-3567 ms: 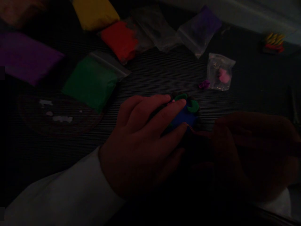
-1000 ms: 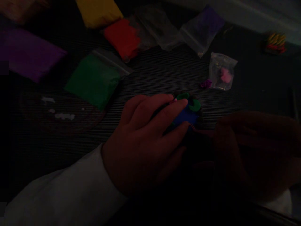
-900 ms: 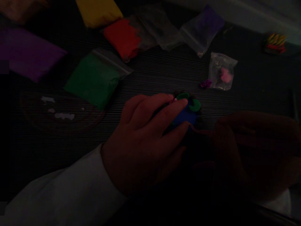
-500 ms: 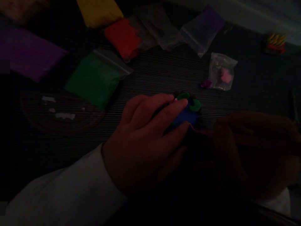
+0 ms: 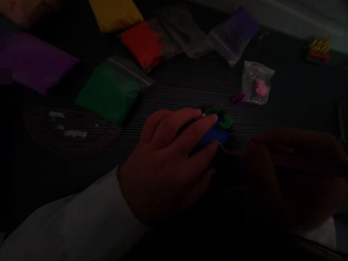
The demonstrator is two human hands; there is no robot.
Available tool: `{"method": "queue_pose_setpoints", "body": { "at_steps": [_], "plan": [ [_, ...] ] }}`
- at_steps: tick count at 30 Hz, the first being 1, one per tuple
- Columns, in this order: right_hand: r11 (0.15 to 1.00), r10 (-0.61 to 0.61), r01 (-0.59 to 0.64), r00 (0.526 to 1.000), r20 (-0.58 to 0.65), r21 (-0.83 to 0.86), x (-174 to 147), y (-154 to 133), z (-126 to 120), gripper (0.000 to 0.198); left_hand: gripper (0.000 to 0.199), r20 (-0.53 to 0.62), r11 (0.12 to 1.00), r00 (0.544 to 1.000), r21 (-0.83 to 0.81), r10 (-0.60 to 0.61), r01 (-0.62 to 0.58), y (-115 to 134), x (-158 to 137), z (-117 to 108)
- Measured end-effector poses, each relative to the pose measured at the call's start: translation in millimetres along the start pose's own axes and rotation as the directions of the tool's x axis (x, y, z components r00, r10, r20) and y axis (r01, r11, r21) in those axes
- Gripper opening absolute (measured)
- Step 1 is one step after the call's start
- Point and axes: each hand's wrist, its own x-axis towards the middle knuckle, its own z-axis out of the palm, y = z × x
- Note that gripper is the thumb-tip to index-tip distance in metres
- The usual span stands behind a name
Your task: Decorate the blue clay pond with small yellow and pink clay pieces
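Note:
The picture is very dark. My left hand lies palm down over a round blue clay piece, fingertips pressed on its top and near edge. Curved green clay shapes and small dark balls line the rim of the piece. A tiny pink bit shows beside a fingertip. My right hand, deep in shadow, is closed around a slim reddish modelling tool. The tool's thin curved tip reaches the near edge of the piece, beside my left index fingertip. The left part of the piece is hidden under my hand.
Bags of green, red, yellow and purple clay lie across the left and back. A small bag with pink clay and a purple lump lie beyond the piece. White bits sit on a clear round sheet.
Almost nothing differs. Both hands and the tool keep nearly the same place, and the picture around my right hand is slightly darker.

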Motion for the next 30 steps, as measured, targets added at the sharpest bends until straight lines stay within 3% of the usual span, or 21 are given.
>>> {"method": "queue_pose_setpoints", "body": {
  "at_steps": [30],
  "plan": [
    [0.999,0.002,-0.002,1.0,0.005,0.036,3.0,-1.0,-2.2,0.013,0.033,-0.006,0.999,1.0,-0.033,0.008,-0.008,-0.7,0.5,0.0]
  ]
}}
